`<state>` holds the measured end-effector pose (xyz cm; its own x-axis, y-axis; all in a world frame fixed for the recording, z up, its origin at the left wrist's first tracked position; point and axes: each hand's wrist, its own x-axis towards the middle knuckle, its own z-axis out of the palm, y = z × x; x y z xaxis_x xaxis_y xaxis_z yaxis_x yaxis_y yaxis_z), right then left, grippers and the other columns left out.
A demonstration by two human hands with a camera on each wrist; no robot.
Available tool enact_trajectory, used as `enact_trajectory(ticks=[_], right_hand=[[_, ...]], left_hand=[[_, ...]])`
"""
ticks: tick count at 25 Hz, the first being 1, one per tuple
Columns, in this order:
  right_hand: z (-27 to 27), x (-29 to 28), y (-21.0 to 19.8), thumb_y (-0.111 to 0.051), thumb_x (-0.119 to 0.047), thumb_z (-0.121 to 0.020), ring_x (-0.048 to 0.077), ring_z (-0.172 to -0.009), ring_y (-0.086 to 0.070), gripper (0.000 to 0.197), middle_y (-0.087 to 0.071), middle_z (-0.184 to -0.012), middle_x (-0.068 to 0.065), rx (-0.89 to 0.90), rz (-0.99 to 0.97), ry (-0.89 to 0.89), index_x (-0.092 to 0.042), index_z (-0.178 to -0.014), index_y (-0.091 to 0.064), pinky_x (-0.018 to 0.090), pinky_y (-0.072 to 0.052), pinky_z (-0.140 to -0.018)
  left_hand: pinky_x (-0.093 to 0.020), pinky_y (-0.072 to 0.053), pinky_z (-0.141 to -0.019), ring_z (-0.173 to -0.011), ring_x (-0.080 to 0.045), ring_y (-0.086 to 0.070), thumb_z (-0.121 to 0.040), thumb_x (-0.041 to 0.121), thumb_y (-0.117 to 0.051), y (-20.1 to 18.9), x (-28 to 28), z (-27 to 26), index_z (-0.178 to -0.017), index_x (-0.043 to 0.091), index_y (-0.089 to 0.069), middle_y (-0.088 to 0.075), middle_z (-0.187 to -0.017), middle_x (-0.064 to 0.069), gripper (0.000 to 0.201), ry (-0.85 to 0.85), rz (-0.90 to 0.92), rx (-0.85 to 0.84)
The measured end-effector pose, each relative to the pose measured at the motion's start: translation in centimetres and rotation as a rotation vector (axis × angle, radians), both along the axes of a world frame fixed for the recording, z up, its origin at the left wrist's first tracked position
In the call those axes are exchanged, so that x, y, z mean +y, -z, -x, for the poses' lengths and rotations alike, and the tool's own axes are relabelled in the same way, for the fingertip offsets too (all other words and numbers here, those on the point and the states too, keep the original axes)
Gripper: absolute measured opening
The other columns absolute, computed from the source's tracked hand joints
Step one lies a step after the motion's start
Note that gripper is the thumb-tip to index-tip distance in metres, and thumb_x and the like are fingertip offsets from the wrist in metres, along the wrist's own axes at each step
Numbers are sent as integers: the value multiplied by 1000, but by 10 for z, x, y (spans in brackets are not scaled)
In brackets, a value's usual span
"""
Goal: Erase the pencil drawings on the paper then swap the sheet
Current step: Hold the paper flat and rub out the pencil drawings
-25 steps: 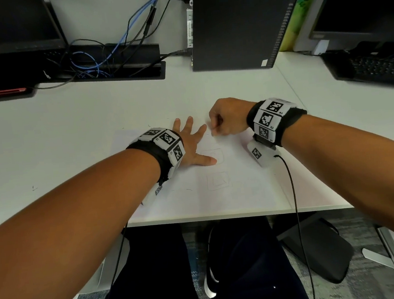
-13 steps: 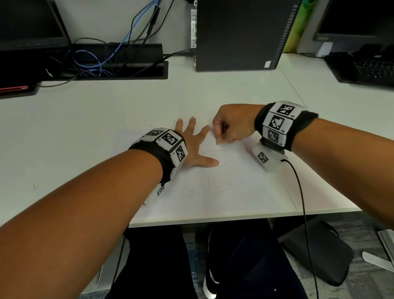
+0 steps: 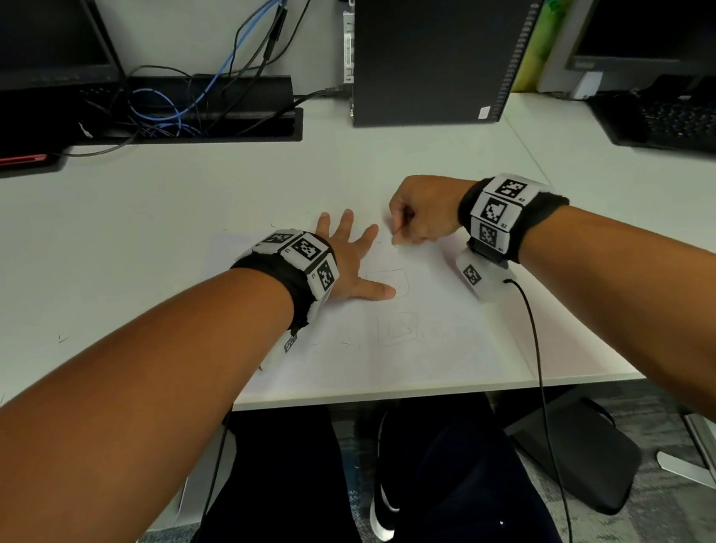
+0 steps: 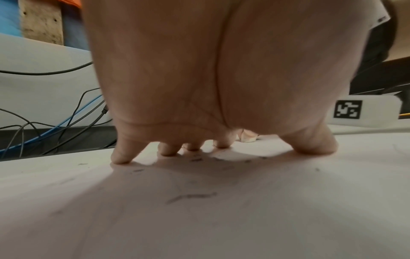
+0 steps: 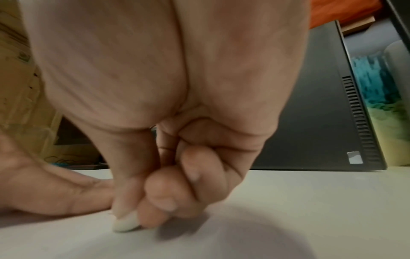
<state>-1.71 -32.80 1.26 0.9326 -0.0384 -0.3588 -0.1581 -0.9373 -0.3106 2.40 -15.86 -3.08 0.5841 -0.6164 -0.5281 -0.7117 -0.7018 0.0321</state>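
A white sheet of paper (image 3: 419, 352) lies at the desk's front edge with faint pencil squares (image 3: 397, 328) drawn near its middle. My left hand (image 3: 349, 263) lies flat on the sheet, fingers spread, fingertips (image 4: 121, 158) pressing it down. My right hand (image 3: 415, 223) is curled just right of it and pinches a small white eraser (image 5: 125, 225) against the paper's far part. In the left wrist view the eraser (image 4: 248, 137) shows beyond my palm. Dark eraser crumbs (image 4: 196, 159) are scattered on the sheet.
A black computer tower (image 3: 448, 38) stands at the back, with a cable tray and blue and black wires (image 3: 212, 106) to its left. A monitor (image 3: 16, 45) sits back left, a keyboard (image 3: 689, 121) at the right. A black cable (image 3: 535, 342) hangs from my right wrist.
My right hand with the eraser has shifted slightly, first nearer and right, then back toward the far part of the sheet. The left hand has stayed flat on the paper.
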Motion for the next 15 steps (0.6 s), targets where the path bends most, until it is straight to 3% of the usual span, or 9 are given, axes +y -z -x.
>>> enact_trajectory(ticks=[4,9,13,15], right_hand=[[11,8,2,-72,-17,-85,7,-49,-55,19,-64,-58,-6,96,-3,-106,-20,-67,-65,20,-45,-51],[4,0,1,-72,-13,-84,9,-53,-57,20,-64,-59,-7,-9,14,0,-20,-67,-65,20,-45,-51],[11,5,3,-72,-16,-84,10,-51,-55,17,-63,-59,-5,74,-1,-87,-18,-69,-66,20,-45,-50],[7,2,2,-71,-14,-85,9,-52,-56,18,-63,-59,-7,13,13,-34,-19,-68,-66,19,-44,-49]], left_hand=[[-63,-3,-114,-147,-35,20,-73,89,-37,1,1,-1,-152,38,20,29,-160,-2,110,-3,-2,1],[-62,-3,-114,-147,-36,20,-74,88,-38,0,1,0,-152,37,20,29,-160,-3,110,1,0,1],[-64,-3,-113,-147,-35,20,-74,88,-38,1,1,-1,-151,38,21,29,-160,-2,110,-3,-6,1],[-64,-4,-113,-147,-35,20,-74,88,-38,0,0,0,-152,37,20,29,-160,-2,109,2,-6,-3]])
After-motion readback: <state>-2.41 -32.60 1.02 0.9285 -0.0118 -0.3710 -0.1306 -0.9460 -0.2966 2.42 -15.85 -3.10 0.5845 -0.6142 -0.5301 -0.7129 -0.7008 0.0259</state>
